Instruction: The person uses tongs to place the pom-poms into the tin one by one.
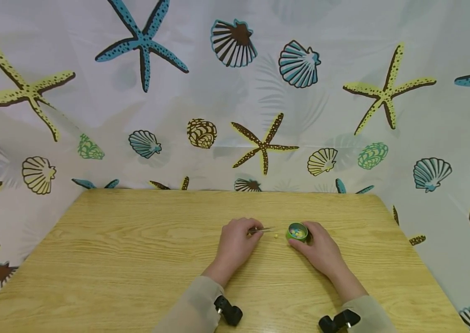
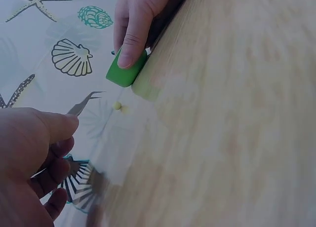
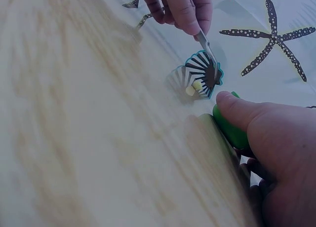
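Note:
My left hand [image 1: 239,238] pinches a pair of metal tweezers [image 2: 85,104] between thumb and fingers, its thin bent tips pointing right and slightly parted. Just off those tips, a small yellow bead [image 1: 276,236] lies on the table. My right hand [image 1: 320,245] grips a small round green tin [image 1: 289,235] from its right side, thumb at the front. Inside the tin, seen from above in the head view, are several small beads [image 1: 298,233] in yellow, blue and other colours. In the right wrist view the yellow bead [image 3: 197,85] sits between the tweezers and the green tin.
The wooden table [image 1: 135,249] spreads out on all sides of the hands. Behind it and along both sides hangs a white cloth [image 1: 168,106] printed with starfish and shells. Each sleeved wrist wears a small black camera mount [image 1: 228,311].

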A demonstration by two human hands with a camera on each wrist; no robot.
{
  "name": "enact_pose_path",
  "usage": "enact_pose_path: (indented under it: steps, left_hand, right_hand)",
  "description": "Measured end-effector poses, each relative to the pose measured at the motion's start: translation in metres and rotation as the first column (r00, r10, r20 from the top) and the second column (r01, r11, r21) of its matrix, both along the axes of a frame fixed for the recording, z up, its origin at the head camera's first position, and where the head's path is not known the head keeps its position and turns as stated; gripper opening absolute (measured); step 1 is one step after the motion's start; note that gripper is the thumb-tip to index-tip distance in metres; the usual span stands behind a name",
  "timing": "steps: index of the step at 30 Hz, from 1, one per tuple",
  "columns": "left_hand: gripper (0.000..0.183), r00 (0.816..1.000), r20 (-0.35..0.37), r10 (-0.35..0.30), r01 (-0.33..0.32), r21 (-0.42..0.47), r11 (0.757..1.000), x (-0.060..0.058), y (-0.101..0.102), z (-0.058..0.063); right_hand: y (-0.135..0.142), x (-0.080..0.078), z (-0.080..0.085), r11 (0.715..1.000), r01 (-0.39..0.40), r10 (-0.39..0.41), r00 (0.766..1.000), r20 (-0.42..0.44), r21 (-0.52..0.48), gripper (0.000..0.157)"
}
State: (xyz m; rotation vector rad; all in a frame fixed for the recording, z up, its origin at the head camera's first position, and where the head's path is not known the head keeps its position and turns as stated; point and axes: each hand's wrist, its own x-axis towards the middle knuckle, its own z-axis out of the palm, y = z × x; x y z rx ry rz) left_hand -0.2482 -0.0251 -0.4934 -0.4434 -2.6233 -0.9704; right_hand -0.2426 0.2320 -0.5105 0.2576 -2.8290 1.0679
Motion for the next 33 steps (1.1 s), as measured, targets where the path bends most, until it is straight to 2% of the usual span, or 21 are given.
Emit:
enact_pose_path:
  steps: [21,33]
  left_hand:
    - [0.007,0.998,0.055,-0.036,0.035,0.012,0.999,0.001,-0.008,-0.011]
    - [0.007,0.999,0.029,-0.04,0.04,-0.014,0.999,0.0,-0.006,-0.014]
  right_hand:
    - [-0.001,0.001,0.002,1.0,-0.003,0.003,1.0,0.002,-0.007,0.069]
    - [-0.001,0.003,0.005,1.0,0.002,-0.002,1.0,0.017,-0.009,0.07]
